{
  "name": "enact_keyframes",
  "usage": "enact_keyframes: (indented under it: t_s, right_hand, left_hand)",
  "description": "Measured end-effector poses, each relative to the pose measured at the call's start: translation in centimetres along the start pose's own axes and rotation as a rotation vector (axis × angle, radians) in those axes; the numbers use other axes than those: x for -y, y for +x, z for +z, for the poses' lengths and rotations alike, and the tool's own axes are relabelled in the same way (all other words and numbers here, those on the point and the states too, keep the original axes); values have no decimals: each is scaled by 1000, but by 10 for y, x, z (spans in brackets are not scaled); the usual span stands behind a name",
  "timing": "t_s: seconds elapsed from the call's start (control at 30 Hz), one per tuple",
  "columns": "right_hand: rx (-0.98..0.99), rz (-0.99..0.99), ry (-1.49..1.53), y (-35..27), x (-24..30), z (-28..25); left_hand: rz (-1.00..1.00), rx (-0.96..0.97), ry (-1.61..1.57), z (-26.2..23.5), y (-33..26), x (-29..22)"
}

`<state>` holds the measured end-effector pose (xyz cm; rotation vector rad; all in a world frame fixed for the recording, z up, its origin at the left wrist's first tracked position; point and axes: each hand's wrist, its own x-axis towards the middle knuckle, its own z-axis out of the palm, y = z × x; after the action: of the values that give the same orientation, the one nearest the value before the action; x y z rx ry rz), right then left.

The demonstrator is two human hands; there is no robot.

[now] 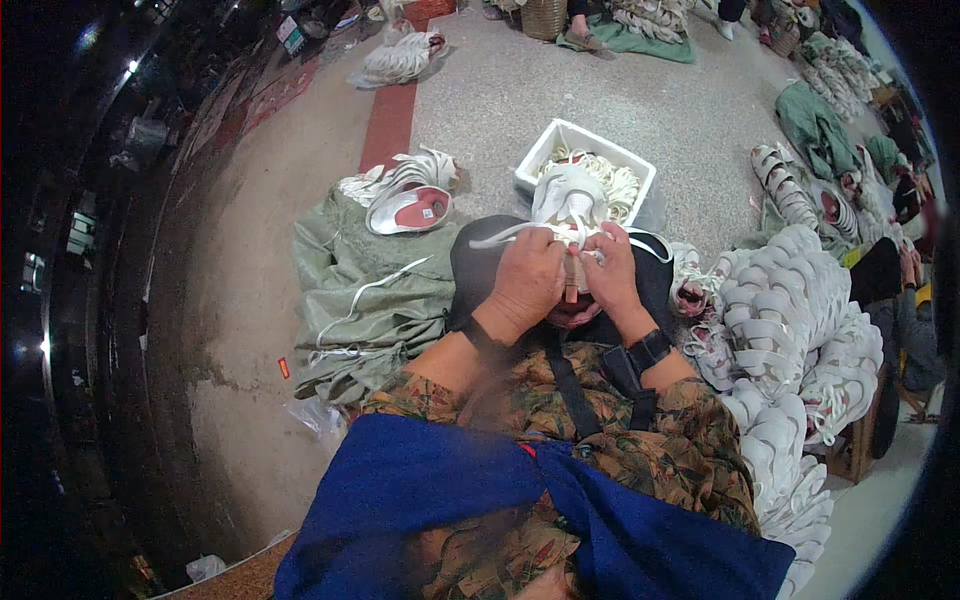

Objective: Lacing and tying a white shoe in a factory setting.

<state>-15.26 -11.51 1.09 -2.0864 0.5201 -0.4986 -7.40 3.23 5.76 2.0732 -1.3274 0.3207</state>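
A white sneaker (568,190) rests on my lap, its toe pointing away from me and its pinkish inside showing at the heel end. Over its tongue, my left hand (530,275) and my right hand (612,268) meet with closed, pinching fingers on the white shoelace (497,238). One loose lace end sticks out left of the shoe; another loops out past my right hand. The exact grip of the fingertips is partly hidden. Just beyond the toe stands a white foam box (537,160) holding a heap of pale shoelaces (622,180).
On my left, a green sack (375,275) bears a loose lace (375,290) and white shoe uppers, with a pink-lined sneaker (412,210) beside them. Stacked white shoes (785,295) crowd my right side. More shoe bundles (398,58) lie farther off. Another person sits at the far right.
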Motion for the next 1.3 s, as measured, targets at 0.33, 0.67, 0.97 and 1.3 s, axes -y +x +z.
enact_keyframes:
  t_s: [0.33, 0.67, 0.97, 1.3]
  right_hand:
    - [-57, 27, 57, 2, -3, 10]
    - [-144, -173, -61, -3, 3, 4]
    - [-124, -121, -19, 2, 7, 1]
    - [-210, -120, 17, 5, 1, 11]
  left_hand:
    - [-18, 11, -6, 13, -3, 2]
    - [30, 50, 102, 15, 6, 1]
    - [-165, 220, 77, -7, 0, 15]
    - [-159, 268, 14, -10, 22, 2]
